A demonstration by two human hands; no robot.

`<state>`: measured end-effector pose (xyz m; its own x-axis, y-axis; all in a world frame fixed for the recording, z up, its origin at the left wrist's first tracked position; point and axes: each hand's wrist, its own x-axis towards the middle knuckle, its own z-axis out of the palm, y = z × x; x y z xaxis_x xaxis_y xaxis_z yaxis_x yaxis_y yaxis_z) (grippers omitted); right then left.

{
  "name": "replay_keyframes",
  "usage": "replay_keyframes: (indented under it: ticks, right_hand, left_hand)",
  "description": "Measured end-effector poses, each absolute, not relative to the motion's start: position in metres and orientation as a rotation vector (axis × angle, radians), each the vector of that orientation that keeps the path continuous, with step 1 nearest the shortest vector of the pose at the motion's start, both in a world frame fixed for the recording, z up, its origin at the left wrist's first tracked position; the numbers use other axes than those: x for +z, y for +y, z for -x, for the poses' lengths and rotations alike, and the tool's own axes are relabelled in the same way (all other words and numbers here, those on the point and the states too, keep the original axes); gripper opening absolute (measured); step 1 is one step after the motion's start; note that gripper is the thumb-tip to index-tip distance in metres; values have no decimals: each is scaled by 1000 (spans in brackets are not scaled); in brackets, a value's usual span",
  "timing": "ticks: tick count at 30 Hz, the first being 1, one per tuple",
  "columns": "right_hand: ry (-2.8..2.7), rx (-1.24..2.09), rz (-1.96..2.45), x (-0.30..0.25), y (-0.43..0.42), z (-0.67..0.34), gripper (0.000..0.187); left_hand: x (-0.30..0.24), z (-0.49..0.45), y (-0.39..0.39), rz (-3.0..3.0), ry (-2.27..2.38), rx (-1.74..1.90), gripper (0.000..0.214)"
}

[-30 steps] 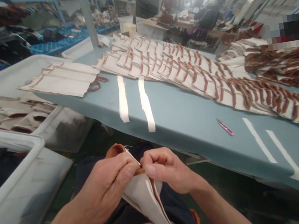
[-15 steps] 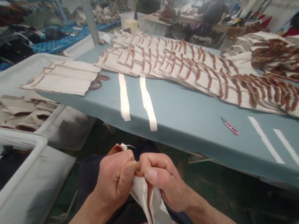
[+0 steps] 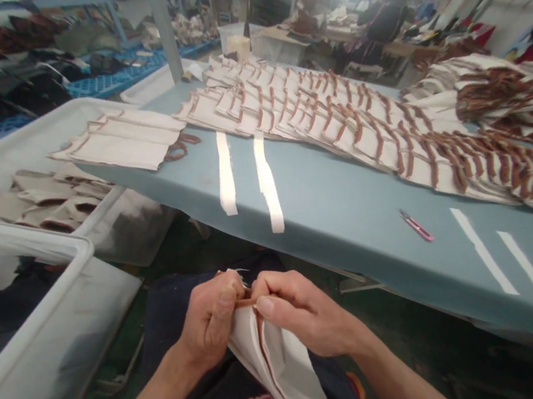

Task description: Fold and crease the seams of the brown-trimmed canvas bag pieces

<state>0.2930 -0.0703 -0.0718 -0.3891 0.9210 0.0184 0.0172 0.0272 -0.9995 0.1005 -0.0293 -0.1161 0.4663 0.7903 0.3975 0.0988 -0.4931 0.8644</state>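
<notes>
Both hands pinch a cream fabric piece with brown edging (image 3: 292,364) close in front of my body. My left hand (image 3: 214,315) is closed on the brown edge at its top. Beside it, my right hand (image 3: 304,308) grips the same edge, thumb on top. The piece hangs down over my dark shirt toward the bottom of the view. A thin white thread end sticks out above the hands. On the blue-grey table (image 3: 327,196) lie a pink thread snipper (image 3: 416,225) and long rows of overlapping cream pieces with brown edging (image 3: 333,108).
White plastic bins (image 3: 87,248) with fabric pieces stand at the left, against the table. Strips of white tape (image 3: 225,179) mark the tabletop. A pile of brown and cream pieces (image 3: 507,94) lies at the far right. A person (image 3: 384,19) sits in the background.
The hands have moved slightly apart along the edge, and the left fingers now sit lower on it. The brown strip between them shows more. The view has shifted a little.
</notes>
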Motion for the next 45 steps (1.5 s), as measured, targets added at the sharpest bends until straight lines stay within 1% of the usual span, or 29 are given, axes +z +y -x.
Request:
replay_keyframes:
  ticks: [3, 8, 11, 16, 21, 24, 27, 30, 32, 35, 40, 45]
  right_hand:
    - [-1660, 1363, 1050, -64, -69, -300, 23]
    - [-1848, 1074, 1139, -55, -70, -303, 14]
    - [-1936, 965, 1163, -52, -73, -304, 11]
    - [-1979, 878, 1165, -52, -77, -306, 8]
    - [-2037, 787, 1173, -60, -78, -307, 6]
    - [-2043, 768, 1185, -62, -78, -309, 4]
    - [-2034, 834, 1180, -60, -74, -314, 7]
    - [-1974, 993, 1212, -57, -67, -321, 30]
    - [-1944, 1083, 1252, -56, -63, -323, 42]
    - [-1944, 1166, 1221, -53, -60, -322, 44]
    - [-1893, 1206, 1114, -47, -58, -313, 43]
    - [-1875, 1263, 1090, -53, -57, -306, 47]
  left_hand:
    - [-100, -93, -31, -1898, 696, 946, 67]
    - [-76, -88, -31, -1843, 637, 768, 66]
    - [-66, -88, -28, -1771, 610, 635, 60]
    - [-55, -93, -27, -1747, 622, 481, 48]
    - [-54, -101, -32, -1715, 703, 404, 50]
    - [-58, -102, -34, -1700, 706, 428, 50]
    - [-64, -98, -35, -1710, 714, 512, 47]
    - [-70, -91, -34, -1722, 725, 553, 46]
    - [-72, -88, -34, -1731, 729, 552, 46]
    - [-74, -87, -34, -1751, 710, 561, 47]
    - [-73, -89, -34, -1781, 669, 602, 46]
    - [-70, -88, -32, -1796, 659, 665, 48]
